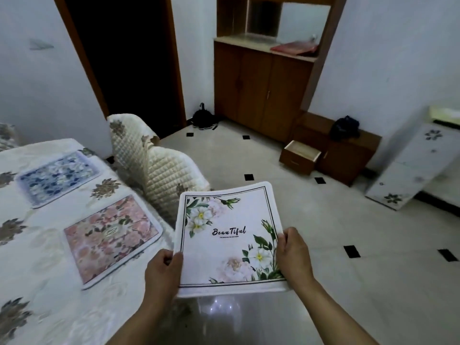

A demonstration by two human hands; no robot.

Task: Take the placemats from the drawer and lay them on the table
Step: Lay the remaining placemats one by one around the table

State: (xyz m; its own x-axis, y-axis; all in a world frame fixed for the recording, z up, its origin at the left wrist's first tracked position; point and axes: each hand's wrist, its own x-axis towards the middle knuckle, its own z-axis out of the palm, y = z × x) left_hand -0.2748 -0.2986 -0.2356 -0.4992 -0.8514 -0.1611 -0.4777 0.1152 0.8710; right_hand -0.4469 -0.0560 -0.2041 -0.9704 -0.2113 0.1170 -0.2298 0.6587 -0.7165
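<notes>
Right now I'm looking down from the head cam at both hands gripping one white placemat w/ green leaves, white and pink flowers, and the word "Beautiful" printed mid-sheet. My left hand pinches its near-left corner, thumb on top; my right hand clamps the near-right edge, fingers curled under. This mat is held in the air above the floor, just right of the bench, not touching it.

On the bench, covered w/ a cream floral cloth, two other mats lie flat: a pink floral placemat nearer me and a blue floral placemat beyond it, apart from each other.

Two chairs w/ quilted cream covers stand against the bench's right side.

Across the room, a low brown cabinet has one drawer pulled out; what I can see of its pale inside looks bare, though the rest is out of view. A dark bag sits on top of that cabinet.
</notes>
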